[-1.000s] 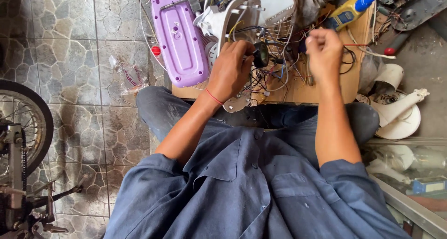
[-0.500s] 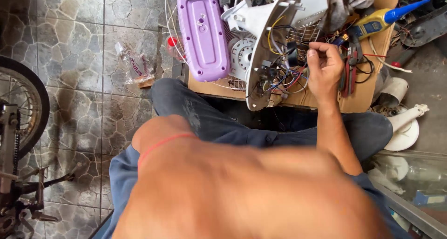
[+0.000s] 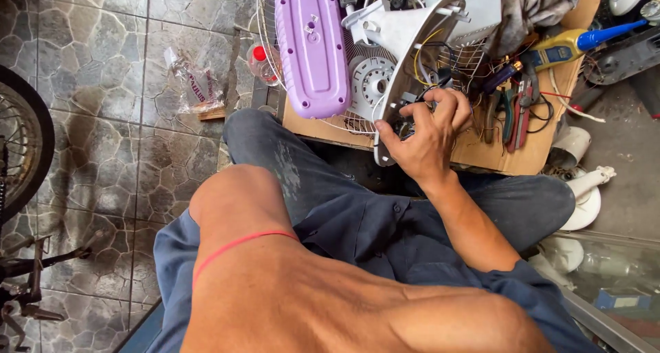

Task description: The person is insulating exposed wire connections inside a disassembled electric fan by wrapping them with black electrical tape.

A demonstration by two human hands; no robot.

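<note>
Right hand (image 3: 427, 141) at the bench's (image 3: 512, 162) near edge, fingers curled, pinching into the wiring of a white fan housing (image 3: 405, 57). Left hand not visible: only the forearm (image 3: 289, 284), close to the lens, so grip can't be told. Purple cover (image 3: 311, 47) lies just beside the housing; pliers (image 3: 522, 109) toward the right edge.

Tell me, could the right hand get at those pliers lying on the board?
Probably yes: the right hand is at the white fan housing, and the pliers lie uncovered just beside it on the wooden board, only loose wires between.
</note>
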